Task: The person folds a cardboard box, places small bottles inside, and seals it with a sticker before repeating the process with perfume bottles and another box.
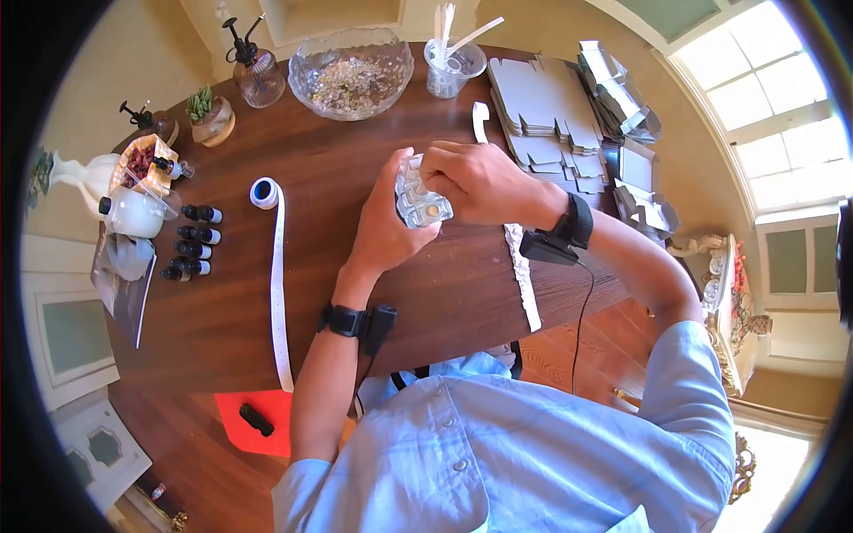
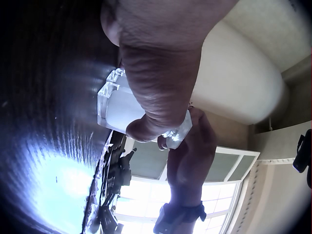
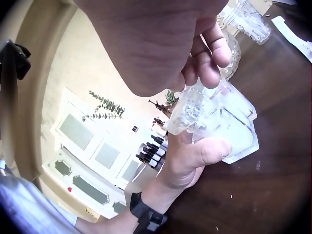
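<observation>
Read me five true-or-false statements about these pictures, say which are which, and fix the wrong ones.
1. The left hand holds a clear faceted piece. True.
2. The right hand lies flat on the table. False: its fingers are curled, close to the clear faceted piece.
3. White sticks stand in a clear cup. True.
4. The white roll is fully wound. False: a long strip runs from it to the table's near edge.
5. The grey cardboard stack is right of the glass bowl. True.
</observation>
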